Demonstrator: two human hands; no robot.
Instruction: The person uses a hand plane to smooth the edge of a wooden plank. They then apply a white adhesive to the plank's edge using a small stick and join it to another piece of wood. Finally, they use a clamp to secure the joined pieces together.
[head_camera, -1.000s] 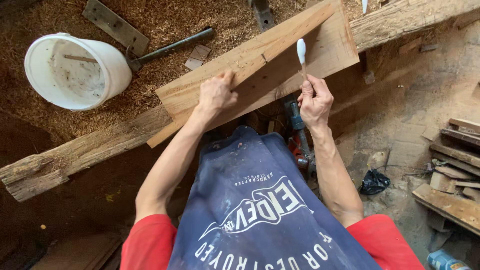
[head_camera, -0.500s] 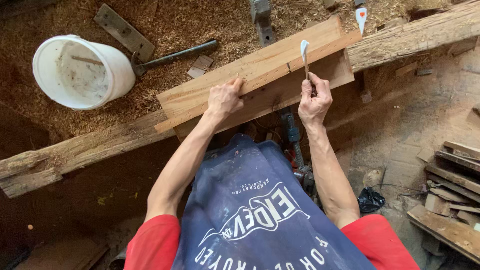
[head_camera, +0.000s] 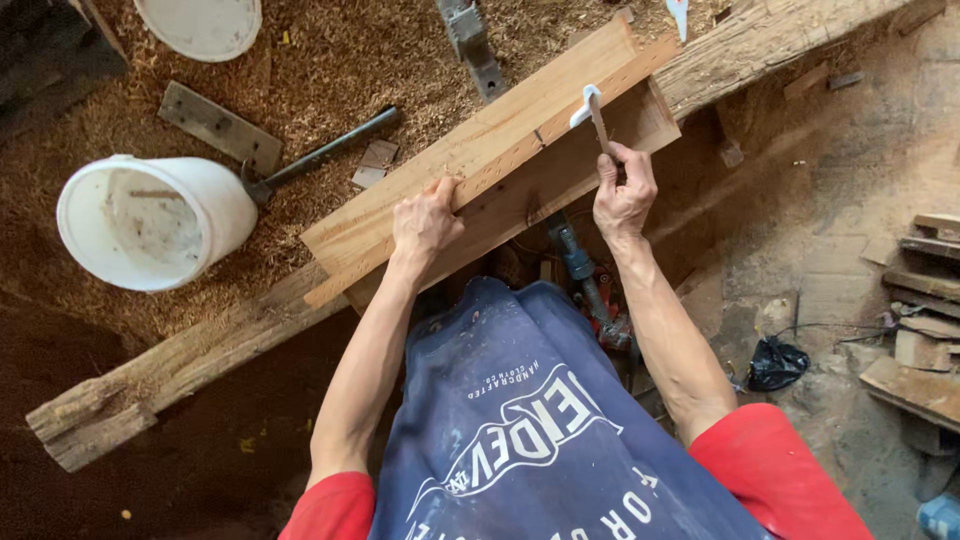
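Two wood boards (head_camera: 470, 170) lie stacked at an angle on a rough beam (head_camera: 180, 370). L hand (head_camera: 425, 222) grips the top board's near edge, fingers curled over it. R hand (head_camera: 622, 192) closed round a stick w/ white-coated tip (head_camera: 590, 105), tip touching the board edge. White bucket (head_camera: 150, 220) and hammer (head_camera: 315, 155) sit on sawdust nearby, left.

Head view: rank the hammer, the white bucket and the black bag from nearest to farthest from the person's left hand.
From the left hand:
1. Hammer, up-left on the sawdust.
2. White bucket, far left.
3. Black bag, lower right on the floor.
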